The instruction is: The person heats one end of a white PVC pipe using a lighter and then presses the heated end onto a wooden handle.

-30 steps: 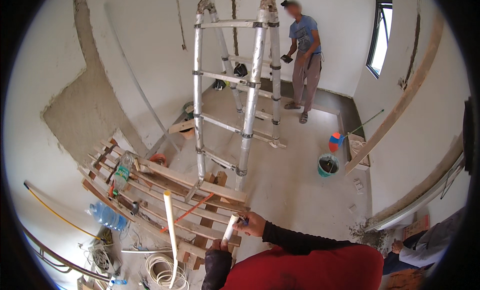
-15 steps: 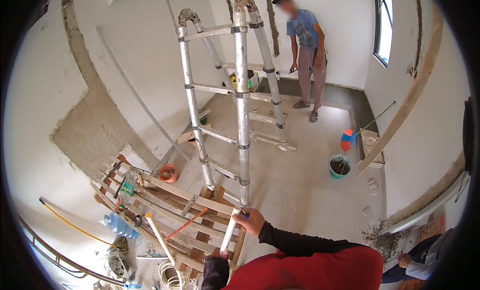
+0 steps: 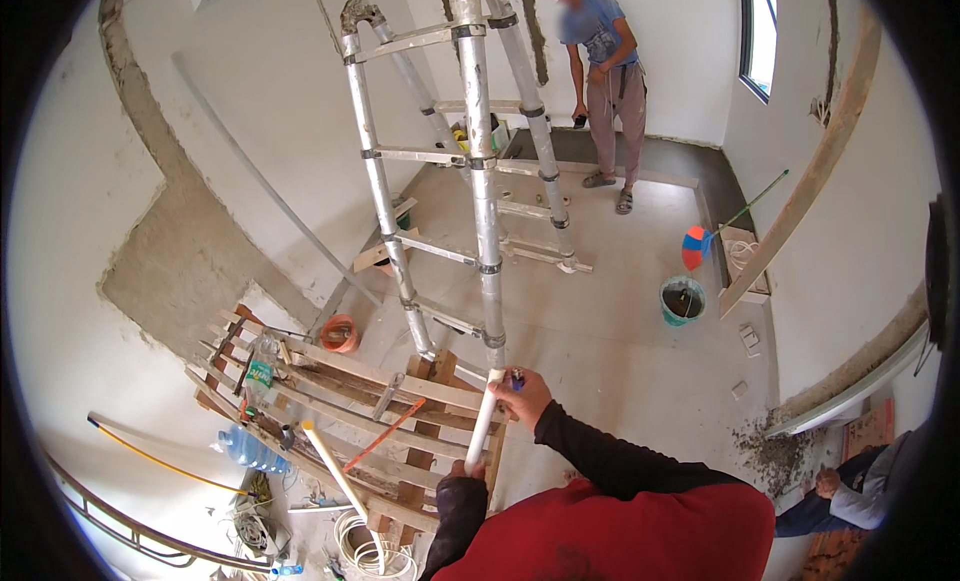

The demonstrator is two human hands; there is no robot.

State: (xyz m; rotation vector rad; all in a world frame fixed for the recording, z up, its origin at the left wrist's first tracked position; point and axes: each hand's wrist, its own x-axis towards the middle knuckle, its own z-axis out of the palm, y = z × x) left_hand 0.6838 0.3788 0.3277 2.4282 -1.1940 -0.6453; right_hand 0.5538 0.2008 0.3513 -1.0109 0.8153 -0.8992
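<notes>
I hold a short white pipe (image 3: pixel 484 423) upright and slightly slanted over the edge of a slatted wooden pallet (image 3: pixel 420 443). My right hand (image 3: pixel 523 394) is closed at the pipe's upper end, with a small blue and dark object, too small to name, among the fingers. My left hand (image 3: pixel 468 470) grips the lower end. A longer white pipe (image 3: pixel 335 469) leans on the pallet to the left, near a plastic bottle (image 3: pixel 262 371) and an orange strip (image 3: pixel 385 431). An aluminium ladder (image 3: pixel 487 216) rises just beyond my hands.
A co-worker (image 3: pixel 600 91) stands behind the ladder; another person (image 3: pixel 850 486) is at lower right. A green bucket (image 3: pixel 682 301), mop (image 3: pixel 697 248), leaning board (image 3: pixel 810 191), orange bucket (image 3: pixel 340 334), coiled hose (image 3: pixel 355 546) and blue water jug (image 3: pixel 250 449) lie around.
My hands and the short pipe have moved up and right, toward the ladder. The co-worker has turned and raised one hand to the waist. The view has shifted.
</notes>
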